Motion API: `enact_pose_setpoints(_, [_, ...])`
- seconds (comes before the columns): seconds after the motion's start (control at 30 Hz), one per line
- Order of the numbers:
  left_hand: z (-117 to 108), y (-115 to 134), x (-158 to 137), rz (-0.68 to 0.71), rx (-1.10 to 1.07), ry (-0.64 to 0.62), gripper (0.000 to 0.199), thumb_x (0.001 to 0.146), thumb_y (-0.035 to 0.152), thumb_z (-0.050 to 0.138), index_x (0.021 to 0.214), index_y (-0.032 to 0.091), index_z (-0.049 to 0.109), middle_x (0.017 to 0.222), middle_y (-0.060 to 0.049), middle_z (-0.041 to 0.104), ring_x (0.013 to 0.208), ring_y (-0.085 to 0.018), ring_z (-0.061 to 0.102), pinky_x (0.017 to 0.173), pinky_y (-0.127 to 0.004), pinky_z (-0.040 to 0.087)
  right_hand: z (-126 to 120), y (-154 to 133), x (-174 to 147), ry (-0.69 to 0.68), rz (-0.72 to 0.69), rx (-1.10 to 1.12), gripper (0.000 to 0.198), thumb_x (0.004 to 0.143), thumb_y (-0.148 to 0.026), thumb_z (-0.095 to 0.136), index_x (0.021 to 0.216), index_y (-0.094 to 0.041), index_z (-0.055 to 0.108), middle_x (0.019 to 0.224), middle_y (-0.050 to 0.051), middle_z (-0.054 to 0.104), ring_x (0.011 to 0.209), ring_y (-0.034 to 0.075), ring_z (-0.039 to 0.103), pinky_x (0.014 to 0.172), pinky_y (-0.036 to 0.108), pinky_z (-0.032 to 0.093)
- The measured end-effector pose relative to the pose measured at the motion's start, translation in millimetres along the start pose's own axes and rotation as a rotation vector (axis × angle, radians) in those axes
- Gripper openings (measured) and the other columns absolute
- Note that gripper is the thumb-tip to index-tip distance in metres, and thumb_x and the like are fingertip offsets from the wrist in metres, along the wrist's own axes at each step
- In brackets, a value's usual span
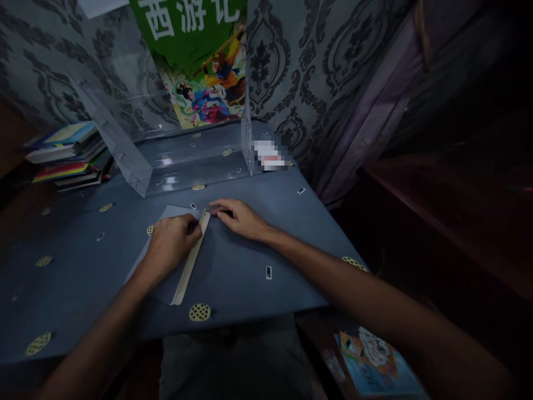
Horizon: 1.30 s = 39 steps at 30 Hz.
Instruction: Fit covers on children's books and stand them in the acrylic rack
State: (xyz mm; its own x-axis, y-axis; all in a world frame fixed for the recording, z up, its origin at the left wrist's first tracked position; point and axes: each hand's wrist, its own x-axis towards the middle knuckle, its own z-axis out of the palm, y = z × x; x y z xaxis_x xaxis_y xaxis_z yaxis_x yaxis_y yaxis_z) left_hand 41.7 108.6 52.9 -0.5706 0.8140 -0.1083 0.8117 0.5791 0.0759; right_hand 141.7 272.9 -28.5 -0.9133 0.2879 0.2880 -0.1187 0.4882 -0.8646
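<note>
A thin translucent sheet (pixel 169 212) lies slanted on the cloth-covered table, with a long cream strip (pixel 188 270) along its right side. My left hand (pixel 170 244) rests over the sheet, its fingers curled and pinched at the upper part of the strip. The fingertips are partly hidden, and the strip's upper end looks slightly raised. Just right of that end is my right hand (pixel 240 219), with the index finger stretched out and the thumb apart below it. Its fingertips are close to the strip's tip; whether they touch it I cannot tell.
A clear acrylic stand (pixel 135 166) spans the table's back, with a green illustrated book cover (pixel 200 72) behind it. Stacked books (pixel 70 155) stand at the left. A blurred-out white item (pixel 268 154) lies by the stand. Below the table's right front is a blue packet (pixel 375 366).
</note>
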Motion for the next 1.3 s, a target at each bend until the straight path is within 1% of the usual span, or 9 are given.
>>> enact_pose_setpoints(0.13, [1,-8,2,0.005,-0.075,0.012,0.032,0.094,0.034,0.050,0.102,0.023,0.078,0.104,-0.007,0.080,0.102,-0.032,0.073,0.083,-0.039,0.048,-1,-1,-1,0.015,0.010,0.002,0.040,0.093,-0.006,0.052,0.129,-0.018,0.063,0.112,0.007,0.077,0.109,0.018,0.070,0.097,0.037,0.052])
enact_pose_setpoints(0.23, [2,-9,2,0.015,-0.061,0.018,0.032,0.094,0.035,0.049,0.101,0.023,0.079,0.101,-0.008,0.080,0.099,-0.031,0.074,0.080,-0.038,0.049,-1,-1,0,0.019,0.019,0.000,0.041,0.092,-0.004,0.051,0.129,-0.018,0.063,0.113,0.007,0.076,0.108,0.018,0.070,0.095,0.036,0.052])
enact_pose_setpoints(0.4, [3,3,-1,0.049,0.131,0.003,0.035,0.098,0.031,0.044,0.100,0.019,0.077,0.101,-0.011,0.079,0.098,-0.032,0.074,0.077,-0.037,0.049,-1,-2,0,0.019,0.034,-0.038,0.041,0.092,-0.004,0.052,0.129,-0.018,0.063,0.110,0.007,0.077,0.105,0.018,0.069,0.095,0.036,0.051])
enact_pose_setpoints(0.53, [3,12,-8,0.097,0.310,-0.047,0.033,0.101,0.027,0.043,0.099,0.016,0.074,0.101,-0.014,0.077,0.099,-0.032,0.073,0.076,-0.037,0.051,0,-2,-1,0.031,0.028,-0.052,0.039,0.094,-0.005,0.052,0.129,-0.017,0.064,0.112,0.008,0.075,0.106,0.018,0.069,0.095,0.035,0.051])
enact_pose_setpoints(0.7, [3,18,-12,0.134,0.384,-0.096,0.031,0.101,0.024,0.042,0.102,0.013,0.072,0.103,-0.016,0.075,0.104,-0.032,0.070,0.080,-0.037,0.053,1,-2,-2,0.026,0.023,-0.075,0.036,0.095,-0.006,0.052,0.127,-0.018,0.065,0.112,0.008,0.074,0.106,0.018,0.068,0.097,0.036,0.052])
enact_pose_setpoints(0.9, [1,19,-8,0.130,0.349,-0.105,0.031,0.099,0.019,0.038,0.105,0.012,0.068,0.097,-0.018,0.075,0.094,-0.033,0.073,0.076,-0.038,0.053,0,-4,-2,0.027,0.026,-0.107,0.034,0.095,-0.007,0.054,0.124,-0.017,0.067,0.110,0.009,0.073,0.103,0.019,0.068,0.095,0.038,0.052])
enact_pose_setpoints(1.03, [-4,15,-8,0.110,0.254,-0.091,0.033,0.096,0.020,0.042,0.119,0.012,0.063,0.096,-0.017,0.076,0.092,-0.034,0.074,0.076,-0.039,0.053,0,-3,-2,0.025,0.014,-0.102,0.037,0.094,-0.006,0.053,0.126,-0.019,0.066,0.110,0.008,0.073,0.101,0.018,0.068,0.095,0.038,0.052])
enact_pose_setpoints(1.17, [-4,12,-9,0.081,0.216,-0.079,0.042,0.094,0.019,0.043,0.134,0.011,0.054,0.097,-0.016,0.078,0.092,-0.034,0.074,0.077,-0.039,0.053,1,-3,-2,0.020,-0.012,-0.112,0.038,0.093,-0.006,0.053,0.128,-0.018,0.065,0.109,0.008,0.074,0.105,0.020,0.067,0.098,0.041,0.051])
enact_pose_setpoints(1.3, [-1,3,-8,0.062,0.097,-0.059,0.042,0.095,0.023,0.045,0.136,0.015,0.051,0.107,-0.013,0.078,0.100,-0.031,0.075,0.084,-0.039,0.053,1,-3,-3,-0.005,-0.060,-0.123,0.040,0.093,-0.007,0.053,0.131,-0.017,0.062,0.112,0.010,0.073,0.112,0.022,0.064,0.103,0.044,0.048])
